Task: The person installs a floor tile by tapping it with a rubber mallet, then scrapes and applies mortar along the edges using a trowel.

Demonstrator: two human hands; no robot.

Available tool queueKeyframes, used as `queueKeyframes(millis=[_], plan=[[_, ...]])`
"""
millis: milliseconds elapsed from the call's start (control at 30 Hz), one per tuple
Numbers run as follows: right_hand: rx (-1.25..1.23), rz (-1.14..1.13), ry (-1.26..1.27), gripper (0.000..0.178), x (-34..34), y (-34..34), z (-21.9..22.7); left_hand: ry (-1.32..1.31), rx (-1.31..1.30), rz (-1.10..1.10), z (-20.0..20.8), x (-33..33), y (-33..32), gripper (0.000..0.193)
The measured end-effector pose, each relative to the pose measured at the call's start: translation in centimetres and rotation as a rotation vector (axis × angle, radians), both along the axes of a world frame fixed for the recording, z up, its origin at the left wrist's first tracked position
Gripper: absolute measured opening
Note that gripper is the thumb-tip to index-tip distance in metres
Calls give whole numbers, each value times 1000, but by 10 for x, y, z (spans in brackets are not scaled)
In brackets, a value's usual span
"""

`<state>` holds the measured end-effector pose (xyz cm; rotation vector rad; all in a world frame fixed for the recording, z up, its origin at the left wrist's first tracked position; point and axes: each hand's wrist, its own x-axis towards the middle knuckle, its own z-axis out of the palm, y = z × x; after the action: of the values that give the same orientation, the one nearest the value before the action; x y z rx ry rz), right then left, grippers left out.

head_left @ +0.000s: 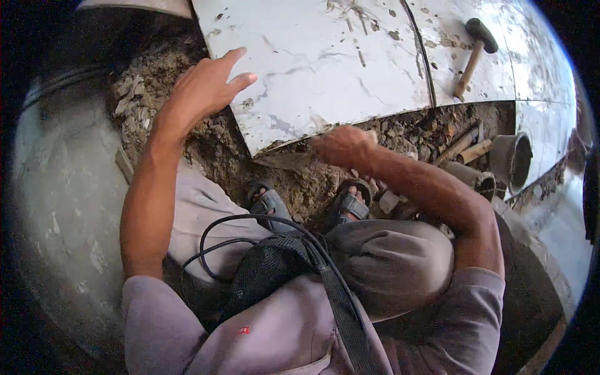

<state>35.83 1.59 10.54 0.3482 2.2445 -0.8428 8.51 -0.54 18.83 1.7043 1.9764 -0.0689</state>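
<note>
A large white tile (312, 69) with grey veins and mud spots lies in front of me, its near corner pointing toward my feet. My left hand (212, 82) is at the tile's left edge, thumb and index finger stretched out and apart over the surface, holding nothing. Closed around a trowel is my right hand (345, 146), just off the tile's near edge. The flat, dirty trowel blade (284, 161) points left along that edge, close to the corner. My fingers hide the handle, and the hand is slightly blurred.
A mallet (476, 56) with a black head and wooden handle lies on the neighbouring tile. Pipe pieces (511, 161) and wooden sticks sit at the right beside rubble (400, 144). Loose soil (212, 147) borders the tile. My sandalled feet (270, 203) stand in the dirt.
</note>
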Motion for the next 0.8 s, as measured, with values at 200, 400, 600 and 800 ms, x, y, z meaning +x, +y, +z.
queueKeyframes(millis=[200,400,600,800], plan=[[234,-74,-312,30,80,69,24,-27,12,25,20,12,-7,61],[287,-56,-445,31,185,122,18,-69,1,-20,18,19,0,60],[459,92,-411,35,202,81,87,-52,89,-50,24,11,-11,61],[166,51,-93,33,121,-8,29,-49,23,-28,36,20,-13,61]])
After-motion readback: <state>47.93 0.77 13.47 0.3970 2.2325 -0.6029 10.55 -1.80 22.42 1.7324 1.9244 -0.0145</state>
